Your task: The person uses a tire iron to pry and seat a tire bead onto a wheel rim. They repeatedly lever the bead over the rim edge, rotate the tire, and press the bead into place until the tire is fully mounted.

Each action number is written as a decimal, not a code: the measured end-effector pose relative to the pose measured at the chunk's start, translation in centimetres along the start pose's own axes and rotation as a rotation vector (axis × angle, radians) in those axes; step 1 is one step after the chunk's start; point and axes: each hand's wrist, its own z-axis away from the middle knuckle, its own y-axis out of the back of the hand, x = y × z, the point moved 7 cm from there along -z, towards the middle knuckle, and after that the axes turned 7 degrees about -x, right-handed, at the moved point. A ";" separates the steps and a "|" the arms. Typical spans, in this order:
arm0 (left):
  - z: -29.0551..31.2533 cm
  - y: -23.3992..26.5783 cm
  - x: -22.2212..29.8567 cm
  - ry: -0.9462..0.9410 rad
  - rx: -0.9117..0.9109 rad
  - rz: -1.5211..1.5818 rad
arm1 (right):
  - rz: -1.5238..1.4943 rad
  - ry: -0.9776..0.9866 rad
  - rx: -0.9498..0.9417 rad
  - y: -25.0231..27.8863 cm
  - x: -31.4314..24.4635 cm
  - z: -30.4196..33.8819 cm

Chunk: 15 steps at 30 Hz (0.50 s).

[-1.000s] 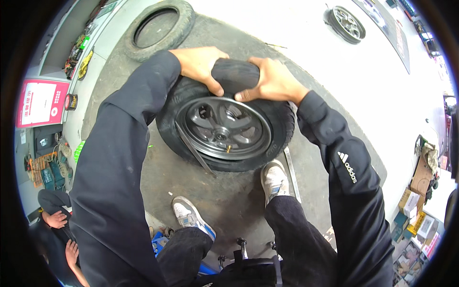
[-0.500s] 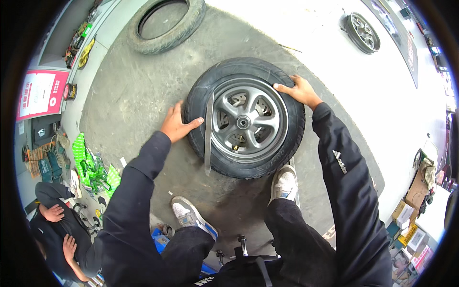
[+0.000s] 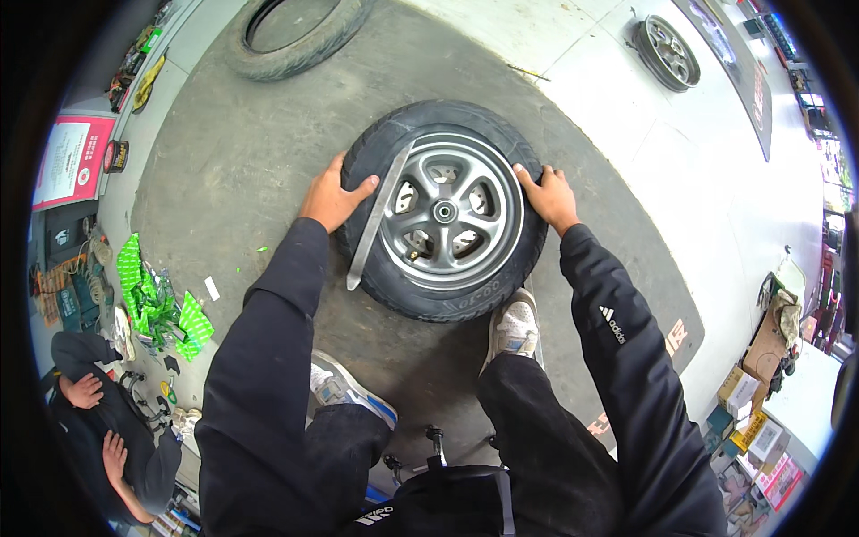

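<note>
A black tyre (image 3: 465, 121) on a grey spoked rim (image 3: 447, 213) lies flat on the concrete floor in front of me. A long flat metal tyre lever (image 3: 376, 219) is wedged between rim and tyre on the left, its free end pointing toward me. My left hand (image 3: 333, 195) presses on the tyre's left sidewall, right beside the lever. My right hand (image 3: 548, 195) grips the tyre's right edge. My right shoe (image 3: 514, 327) stands against the tyre's near side; my left shoe (image 3: 344, 387) is further back.
A bare tyre (image 3: 295, 40) lies at the far left, another wheel (image 3: 667, 49) at the far right. Green wrapping scraps (image 3: 157, 304) litter the left floor. A seated person (image 3: 98, 430) is at lower left. Boxes (image 3: 752, 421) stack at the right.
The view has tilted down and the wheel sits lower in the picture. My left hand slid up the tyre's left side past the lever; my right hand dropped lower on the right edge.
</note>
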 end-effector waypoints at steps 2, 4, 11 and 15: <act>0.0 0.1 -0.2 -0.018 -0.009 0.022 | 0.000 -0.018 -0.044 -0.1 0.0 0.6; 0.1 0.1 -0.8 -0.026 -0.024 0.022 | -0.023 0.004 -0.075 0.1 -0.2 0.5; 3.8 -0.2 -5.3 0.035 -0.148 0.069 | -0.322 0.106 -0.274 -1.8 -0.9 -0.9; 7.4 0.3 -10.8 0.049 -0.200 0.264 | -0.687 0.172 -0.630 -3.9 -6.0 1.4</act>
